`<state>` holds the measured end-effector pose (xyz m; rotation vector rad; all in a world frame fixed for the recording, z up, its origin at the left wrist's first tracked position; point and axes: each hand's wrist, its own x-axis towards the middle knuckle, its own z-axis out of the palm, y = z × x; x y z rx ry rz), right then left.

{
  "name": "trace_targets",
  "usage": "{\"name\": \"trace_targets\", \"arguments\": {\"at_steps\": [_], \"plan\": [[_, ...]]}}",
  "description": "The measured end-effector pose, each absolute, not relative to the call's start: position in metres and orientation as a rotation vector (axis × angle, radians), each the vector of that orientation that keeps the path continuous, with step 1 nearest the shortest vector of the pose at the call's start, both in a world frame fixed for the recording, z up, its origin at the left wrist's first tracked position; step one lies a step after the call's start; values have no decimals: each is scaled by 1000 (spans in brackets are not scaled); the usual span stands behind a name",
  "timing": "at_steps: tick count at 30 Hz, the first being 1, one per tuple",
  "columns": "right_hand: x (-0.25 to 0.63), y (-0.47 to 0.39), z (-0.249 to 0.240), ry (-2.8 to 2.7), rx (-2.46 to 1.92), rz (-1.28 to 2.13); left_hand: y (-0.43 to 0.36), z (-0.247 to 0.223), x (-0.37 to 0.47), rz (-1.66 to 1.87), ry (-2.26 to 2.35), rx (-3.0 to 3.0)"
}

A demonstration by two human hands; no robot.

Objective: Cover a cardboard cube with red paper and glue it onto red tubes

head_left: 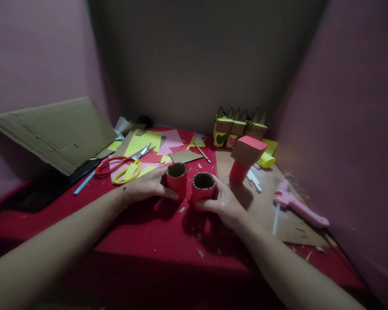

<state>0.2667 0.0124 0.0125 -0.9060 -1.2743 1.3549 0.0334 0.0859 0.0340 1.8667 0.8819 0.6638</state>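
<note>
My left hand (152, 183) is wrapped round a red paper-covered cardboard tube (178, 187), its brown open end facing up. A second red tube (198, 202), with a corrugated rim, is in my right hand (225, 201), thumb across its front. Both tubes stand upright side by side over the red tablecloth, a narrow gap between them; whether their bottoms touch the cloth I cannot tell. To the right of my right hand stands a red tube (238, 173) topped by a cardboard box head (245, 151) with a red upper face.
Scissors with red and yellow handles (124, 165) lie on coloured paper (145, 142) at left, near a cardboard sheet (58, 129). A pencil (202, 153) lies behind the tubes. At right, a pink glue gun (299, 206) rests on a cardboard mat (271, 224); yellow eared figures (237, 127) stand behind.
</note>
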Motion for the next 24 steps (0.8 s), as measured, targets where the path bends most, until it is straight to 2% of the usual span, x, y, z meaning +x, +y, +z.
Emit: {"name": "trace_targets", "arguments": {"at_steps": [15, 20, 24], "plan": [[265, 11, 13, -1288, -949, 1339, 86, 33, 32, 702, 924, 1779], [263, 9, 14, -1214, -974, 1262, 80, 39, 27, 963, 971, 1632], [251, 11, 17, -1135, -980, 1359, 75, 45, 27, 1191, 917, 1499]]}}
